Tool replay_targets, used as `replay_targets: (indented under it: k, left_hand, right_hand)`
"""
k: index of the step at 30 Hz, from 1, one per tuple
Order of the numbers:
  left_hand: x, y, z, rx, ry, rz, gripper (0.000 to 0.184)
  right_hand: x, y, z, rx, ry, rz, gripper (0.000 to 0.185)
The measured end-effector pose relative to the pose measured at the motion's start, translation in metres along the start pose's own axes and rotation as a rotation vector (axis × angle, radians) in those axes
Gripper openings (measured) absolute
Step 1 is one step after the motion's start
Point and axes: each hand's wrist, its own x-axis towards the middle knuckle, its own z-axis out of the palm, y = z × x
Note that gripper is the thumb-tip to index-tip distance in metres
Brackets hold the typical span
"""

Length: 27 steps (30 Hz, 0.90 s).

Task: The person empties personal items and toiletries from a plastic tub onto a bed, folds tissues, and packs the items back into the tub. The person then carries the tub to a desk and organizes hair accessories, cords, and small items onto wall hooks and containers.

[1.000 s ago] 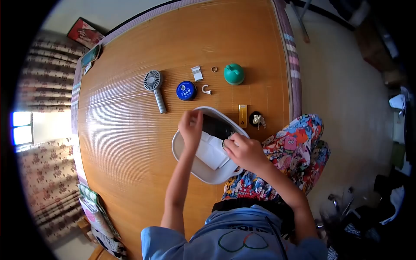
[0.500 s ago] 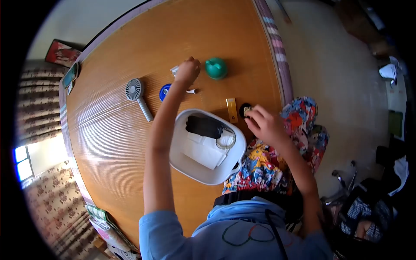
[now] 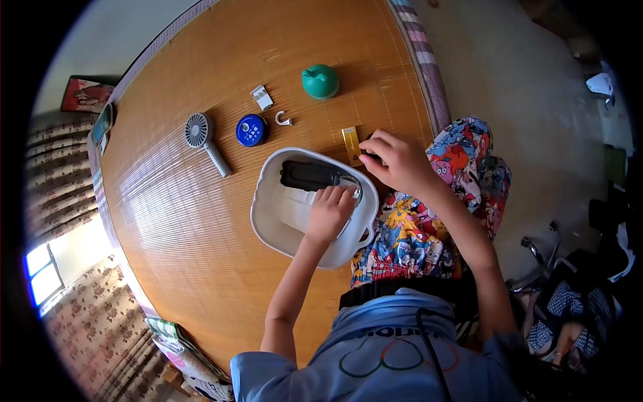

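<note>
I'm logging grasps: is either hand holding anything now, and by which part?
It cannot be told. The left hand reaches into the white tub, its underside hidden; the right hand curls at a dark object that it mostly covers.

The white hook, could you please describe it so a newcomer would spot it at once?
On the brown mat, beyond the white basin, lies a round blue tin. The white hook is just right of it, curved, unlike the flat white packet nearby.

From your white basin [image 3: 270, 224], green colours the rounded object [image 3: 320, 82] at twelve o'clock, blue with white markings the disc [image 3: 252, 130] at eleven, grey the fan [image 3: 198, 130] at ten; multicoloured cartoons pattern your trousers [image 3: 412, 234] at three.
</note>
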Motion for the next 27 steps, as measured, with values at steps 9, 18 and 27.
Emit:
replay_targets:
  k: [9, 18, 27]
  left_hand:
    - [0.009, -0.016, -0.038, 0.082, 0.331, -0.092, 0.027]
    - [0.12, -0.153, -0.05, 0.242, 0.397, -0.366, 0.037]
    - [0.13, -0.192, -0.055, 0.302, -0.233, -0.537, 0.047]
  right_hand:
    - [0.006, 0.004, 0.003, 0.102, 0.043, 0.076, 0.009]
    - [0.019, -0.012, 0.02, 0.097, -0.047, 0.033, 0.012]
    - [0.011, -0.003, 0.01, 0.136, -0.08, 0.093, 0.012]
